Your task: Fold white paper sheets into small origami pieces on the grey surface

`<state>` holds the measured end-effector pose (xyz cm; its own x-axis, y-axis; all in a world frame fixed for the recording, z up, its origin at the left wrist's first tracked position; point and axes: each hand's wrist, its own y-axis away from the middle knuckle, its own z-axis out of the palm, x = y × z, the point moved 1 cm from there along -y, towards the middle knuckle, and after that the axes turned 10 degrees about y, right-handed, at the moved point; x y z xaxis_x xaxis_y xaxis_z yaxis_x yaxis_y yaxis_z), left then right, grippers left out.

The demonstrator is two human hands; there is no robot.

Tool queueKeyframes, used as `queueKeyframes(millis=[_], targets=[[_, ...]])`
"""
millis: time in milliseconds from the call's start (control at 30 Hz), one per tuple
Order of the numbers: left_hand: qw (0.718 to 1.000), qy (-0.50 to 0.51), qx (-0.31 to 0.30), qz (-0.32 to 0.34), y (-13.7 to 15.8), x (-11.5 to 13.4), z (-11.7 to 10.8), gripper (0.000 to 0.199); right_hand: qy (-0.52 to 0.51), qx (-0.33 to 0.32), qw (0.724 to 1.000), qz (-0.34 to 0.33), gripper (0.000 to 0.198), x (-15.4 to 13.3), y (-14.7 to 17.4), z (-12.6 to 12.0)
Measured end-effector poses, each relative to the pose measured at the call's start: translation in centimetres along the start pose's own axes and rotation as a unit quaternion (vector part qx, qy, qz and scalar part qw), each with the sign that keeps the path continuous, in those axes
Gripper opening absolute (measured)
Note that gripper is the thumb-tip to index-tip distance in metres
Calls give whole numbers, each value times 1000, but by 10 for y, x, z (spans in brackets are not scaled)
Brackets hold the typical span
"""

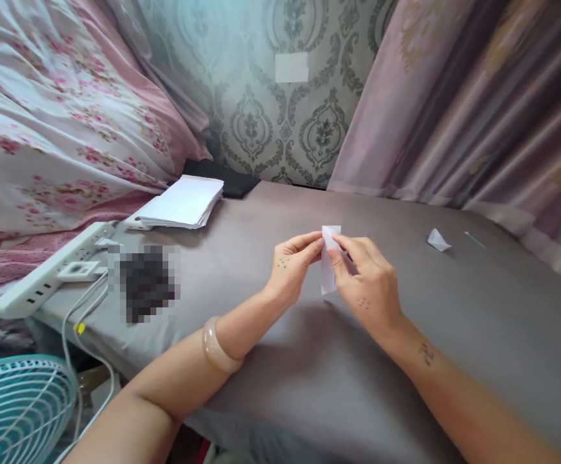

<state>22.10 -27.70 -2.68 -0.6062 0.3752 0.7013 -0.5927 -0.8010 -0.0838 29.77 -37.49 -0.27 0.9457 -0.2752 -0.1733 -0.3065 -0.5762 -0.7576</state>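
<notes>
A narrow folded strip of white paper (327,277) is held upright above the grey-covered table, between both hands. My left hand (293,264) pinches its left edge with thumb and fingers; a pale bangle circles that wrist. My right hand (370,274) grips the paper from the right, its thumb and index finger pressed on the front face near the upper half. Some of the fingertips behind the paper are hidden. Off to the right, a small folded white paper piece (438,241) rests on the cloth, apart from both hands.
A stack of white paper (181,201) lies at the back left, near a black flat item (222,178). A white power strip (53,267) with cables runs along the left edge, beside a blurred-out dark patch (147,283). A teal fan (17,409) stands at lower left. Curtains (435,96) hang behind.
</notes>
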Motion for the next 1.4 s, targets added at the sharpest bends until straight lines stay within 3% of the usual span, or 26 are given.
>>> queueKeyframes(millis=[167, 500, 800, 1033, 1400], targets=[[1000, -2, 3, 7, -3, 5, -1, 23, 4, 0, 1000, 23, 23, -8, -10, 7], [1000, -20, 4, -1, -3, 7, -1, 21, 101, 37, 994, -34, 31, -8, -7, 15], [999, -43, -1, 12, -3, 9, -1, 18, 126, 36, 990, -52, 32, -7, -8, 16], [999, -51, -6, 10, -2, 10, -1, 20, 97, 14, 995, -26, 34, -10, -9, 15], [998, -59, -15, 10, -1, 13, 0, 18, -46, -2, 999, 27, 32, -9, -15, 13]])
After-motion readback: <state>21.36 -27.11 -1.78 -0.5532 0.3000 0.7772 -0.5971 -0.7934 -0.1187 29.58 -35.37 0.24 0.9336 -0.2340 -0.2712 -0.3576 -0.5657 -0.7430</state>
